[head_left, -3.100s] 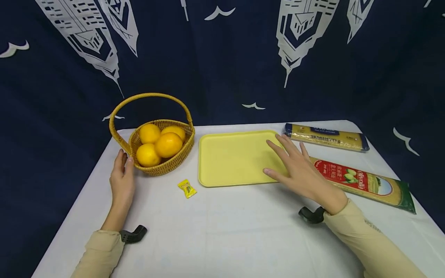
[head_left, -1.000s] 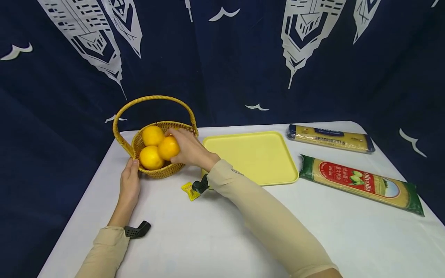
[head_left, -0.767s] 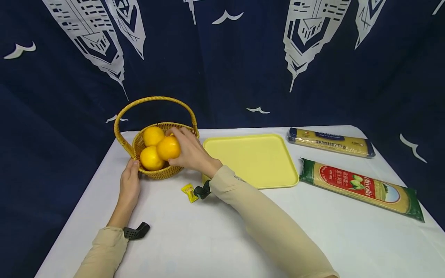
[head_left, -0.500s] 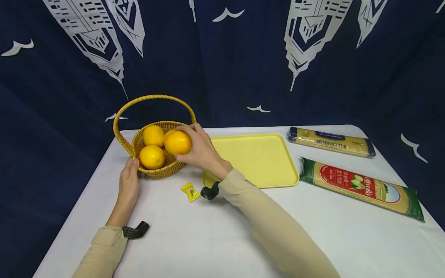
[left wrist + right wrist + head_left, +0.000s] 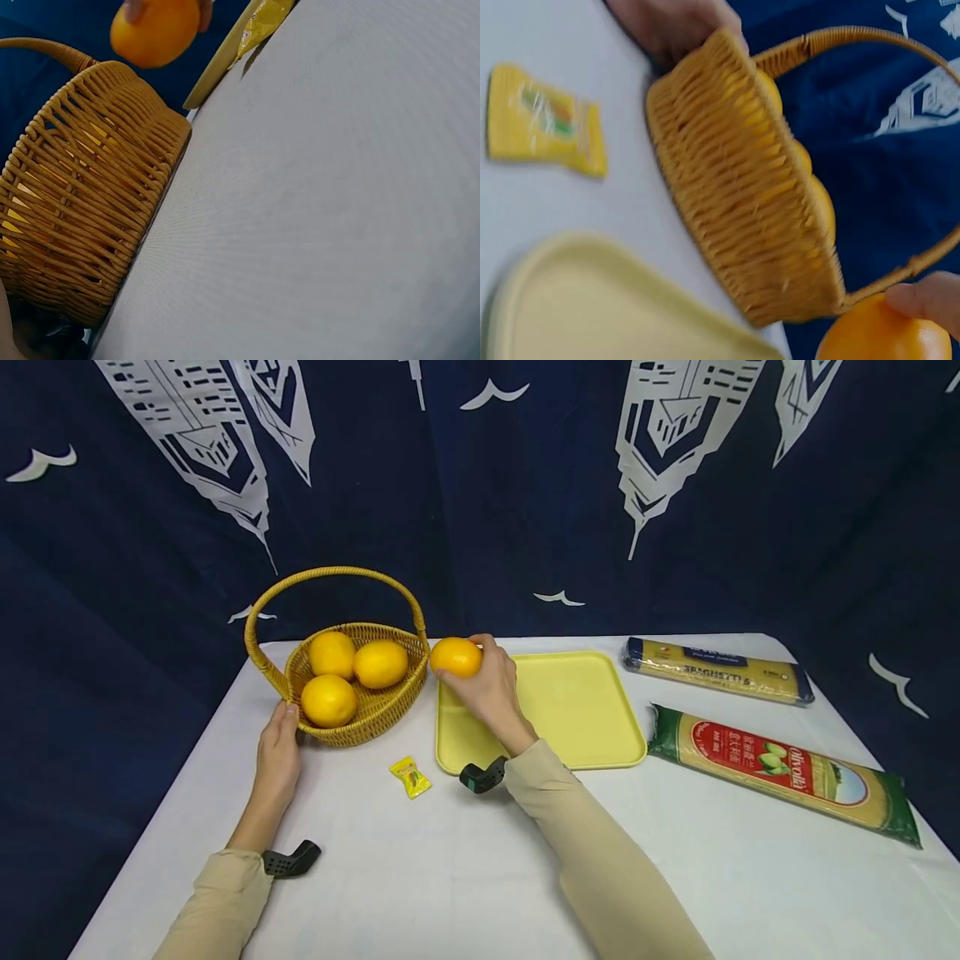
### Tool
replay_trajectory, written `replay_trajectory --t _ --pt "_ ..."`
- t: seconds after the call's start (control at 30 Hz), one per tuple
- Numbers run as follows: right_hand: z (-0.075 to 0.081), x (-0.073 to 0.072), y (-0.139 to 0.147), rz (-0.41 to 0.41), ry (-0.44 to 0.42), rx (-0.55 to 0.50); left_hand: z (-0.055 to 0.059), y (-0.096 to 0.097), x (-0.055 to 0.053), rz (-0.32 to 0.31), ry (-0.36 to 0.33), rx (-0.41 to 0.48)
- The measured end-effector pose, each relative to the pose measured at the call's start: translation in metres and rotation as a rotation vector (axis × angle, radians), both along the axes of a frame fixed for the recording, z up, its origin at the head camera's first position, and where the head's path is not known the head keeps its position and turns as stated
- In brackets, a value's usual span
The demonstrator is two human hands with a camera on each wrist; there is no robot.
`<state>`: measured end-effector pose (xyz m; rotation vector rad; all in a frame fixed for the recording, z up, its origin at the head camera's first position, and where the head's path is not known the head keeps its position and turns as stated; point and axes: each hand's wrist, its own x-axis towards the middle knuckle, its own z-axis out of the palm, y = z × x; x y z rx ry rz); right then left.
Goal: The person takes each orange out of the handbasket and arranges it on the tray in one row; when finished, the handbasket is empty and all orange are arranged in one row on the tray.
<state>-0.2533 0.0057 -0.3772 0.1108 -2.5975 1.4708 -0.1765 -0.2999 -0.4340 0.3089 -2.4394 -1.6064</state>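
My right hand (image 5: 491,689) grips an orange (image 5: 457,657) between thumb and fingers. It holds the fruit in the air, just right of the wicker basket (image 5: 371,722) and over the left end of the yellow tray (image 5: 577,718). In the left wrist view the held orange (image 5: 156,31) hangs above the basket's far end. Three yellow-orange fruits (image 5: 327,700) lie inside the basket, under its arched handle. Extended fingers of my left hand (image 5: 277,760) touch the basket's left front side; their tips are partly hidden. The right wrist view shows that hand (image 5: 679,26) blurred at the basket's end.
A small yellow wrapped candy (image 5: 410,777) lies on the white table in front of the basket and tray. To the right are a blue-ended spaghetti pack (image 5: 716,671) and a green-ended pasta pack (image 5: 783,772). A dark blue printed curtain (image 5: 480,527) hangs behind.
My right hand came from over the tray to the basket, took hold of an orange, lifted it out and carried it right. The left hand moved slightly and now touches the basket.
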Motion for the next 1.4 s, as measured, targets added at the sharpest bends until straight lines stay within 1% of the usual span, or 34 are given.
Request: replay_trajectory --t 0.13,0.23,0.3,0.4,0.57,0.7,0.77,0.87,1.0,1.1,1.17,1.27,1.4 --pt "-0.013 -0.008 0.003 -0.067 -0.035 0.005 -0.002 -0.002 0.001 0.001 -0.006 0.002" --pt "-0.023 -0.012 0.005 -0.082 -0.032 0.030 -0.003 -0.002 0.000 -0.001 -0.009 0.007" --pt "-0.027 -0.014 0.006 -0.076 -0.029 0.051 -0.003 -0.001 0.000 0.000 -0.009 0.006" --pt "-0.030 -0.015 0.006 -0.041 -0.038 0.093 -0.002 -0.001 -0.001 0.006 -0.007 0.005" --pt "-0.025 -0.015 0.010 0.083 -0.072 0.148 -0.001 0.000 0.000 0.007 0.003 0.011" --pt "-0.019 -0.015 0.013 0.171 -0.043 0.150 -0.001 0.001 -0.001 0.004 0.021 0.022" --pt "-0.017 -0.015 0.015 0.199 -0.025 0.154 -0.002 0.000 -0.002 0.004 0.029 0.024" --pt "-0.016 -0.013 0.015 0.204 -0.007 0.163 -0.002 -0.001 -0.003 0.002 0.030 0.027" --pt "-0.023 -0.012 0.011 0.141 0.023 0.181 -0.003 0.000 -0.004 0.007 0.025 0.027" --pt "-0.028 -0.013 0.010 0.129 0.007 0.190 -0.003 0.002 -0.003 0.014 0.024 0.017" --pt "-0.029 -0.013 0.011 0.156 -0.025 0.192 -0.003 0.003 -0.003 0.013 0.021 0.019" --pt "-0.026 -0.015 0.015 0.214 -0.077 0.170 -0.004 0.003 -0.001 0.000 0.019 0.013" --pt "-0.021 -0.017 0.017 0.269 -0.103 0.130 -0.002 0.000 -0.001 -0.008 0.021 -0.010"
